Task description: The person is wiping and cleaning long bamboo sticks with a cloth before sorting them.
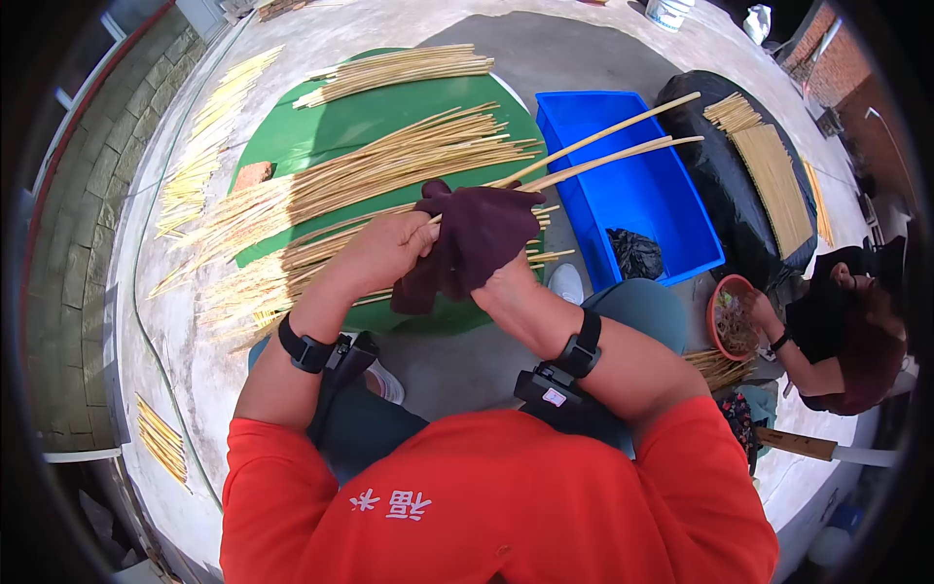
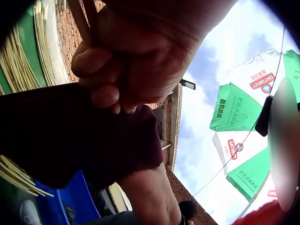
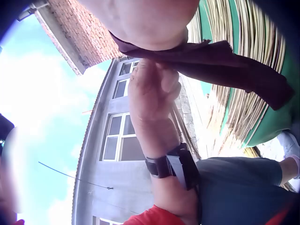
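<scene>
Several long straw-coloured stalks (image 1: pixel 623 153) run slantwise through both hands, their far ends reaching over the blue tub. My left hand (image 1: pixel 389 248) grips them, fingers curled tight around them in the left wrist view. A dark maroon cloth (image 1: pixel 477 234) is wrapped about the stalks just beyond that hand. Over the cloth's right side, my right hand (image 1: pixel 508 282) holds cloth and stalks together; its fingers are mostly hidden by the fabric. One end of the cloth (image 3: pixel 253 77) hangs loose in the right wrist view.
Bundles of stalks (image 1: pixel 389 151) lie on a green round sheet (image 1: pixel 341 122), beside a brick (image 1: pixel 253 175). A blue tub (image 1: pixel 608 175) with a black plastic bag (image 1: pixel 634 253) stands to the right. Farther right, a person (image 1: pixel 846 321) reaches into an orange basin (image 1: pixel 718 341).
</scene>
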